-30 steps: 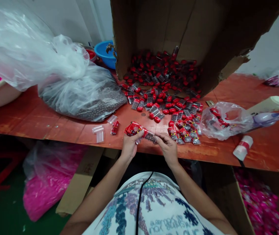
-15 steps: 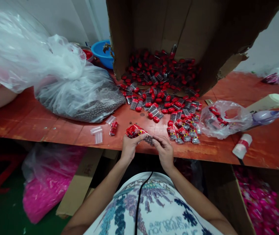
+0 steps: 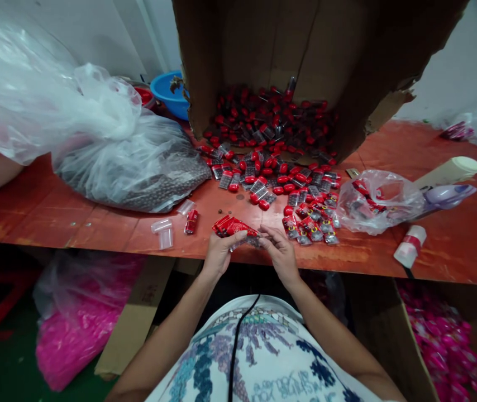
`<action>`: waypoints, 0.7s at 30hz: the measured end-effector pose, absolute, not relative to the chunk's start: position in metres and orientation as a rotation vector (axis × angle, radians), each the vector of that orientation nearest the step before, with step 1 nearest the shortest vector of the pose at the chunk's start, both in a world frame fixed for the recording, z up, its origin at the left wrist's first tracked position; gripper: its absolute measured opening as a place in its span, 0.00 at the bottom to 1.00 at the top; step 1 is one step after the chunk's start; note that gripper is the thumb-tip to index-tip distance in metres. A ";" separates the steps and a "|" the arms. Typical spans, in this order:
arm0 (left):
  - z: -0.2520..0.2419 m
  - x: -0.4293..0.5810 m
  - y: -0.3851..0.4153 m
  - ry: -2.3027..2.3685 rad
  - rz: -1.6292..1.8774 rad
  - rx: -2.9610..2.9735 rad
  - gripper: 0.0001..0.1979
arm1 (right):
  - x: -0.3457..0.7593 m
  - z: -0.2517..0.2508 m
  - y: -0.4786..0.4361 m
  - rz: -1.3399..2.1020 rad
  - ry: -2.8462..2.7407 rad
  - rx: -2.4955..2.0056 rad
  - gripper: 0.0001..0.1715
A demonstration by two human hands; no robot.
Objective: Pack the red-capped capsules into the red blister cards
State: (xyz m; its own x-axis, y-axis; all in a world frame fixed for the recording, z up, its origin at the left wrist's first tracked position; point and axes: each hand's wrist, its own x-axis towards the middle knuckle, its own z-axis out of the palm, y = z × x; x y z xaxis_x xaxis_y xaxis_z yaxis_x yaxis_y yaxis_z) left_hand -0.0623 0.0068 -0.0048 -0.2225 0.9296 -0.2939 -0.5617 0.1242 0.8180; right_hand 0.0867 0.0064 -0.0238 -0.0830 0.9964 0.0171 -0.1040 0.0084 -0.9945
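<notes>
Near the table's front edge my left hand (image 3: 218, 254) is closed around red printed packets (image 3: 232, 226) that look stacked, with dark beads showing beneath the red. The fingers of my right hand (image 3: 279, 251) pinch the right end of this bundle, partly hiding it. Finished-looking small packets (image 3: 309, 229) with red tops and dark beads lie to the right of my right hand. Left of my left hand are a small red roll (image 3: 191, 221) and clear plastic tubes (image 3: 165, 237).
An open cardboard box (image 3: 199, 67) on its side spills many red-capped bead tubes (image 3: 274, 162). A clear bag of dark beads (image 3: 154, 178) stands left; a clear bag with red pieces (image 3: 378, 204) lies right. A white roll (image 3: 410, 245) rests near the front edge.
The red packets have turned in my left hand, showing more red print and fewer beads. My right fingers have opened slightly at their right end. The view has shifted a little.
</notes>
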 end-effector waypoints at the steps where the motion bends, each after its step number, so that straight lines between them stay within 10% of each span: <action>1: -0.005 -0.061 0.006 1.069 1.434 0.466 0.12 | 0.087 -0.024 0.007 1.281 -1.265 -1.072 0.18; 16: -0.021 -0.060 0.013 1.072 1.356 0.148 0.13 | 0.178 -0.036 0.051 0.529 -1.289 -1.503 0.18; 21: -0.019 -0.053 0.017 1.086 1.428 0.196 0.15 | 0.178 -0.029 0.052 1.042 -1.089 -1.417 0.21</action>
State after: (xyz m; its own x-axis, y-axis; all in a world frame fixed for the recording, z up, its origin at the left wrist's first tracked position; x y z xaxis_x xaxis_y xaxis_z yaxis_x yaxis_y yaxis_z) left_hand -0.0529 0.0166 -0.0190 -0.2174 0.8504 -0.4791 -0.6892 0.2139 0.6923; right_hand 0.1780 0.0524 -0.0288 0.2156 0.9754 -0.0470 0.0904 -0.0678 -0.9936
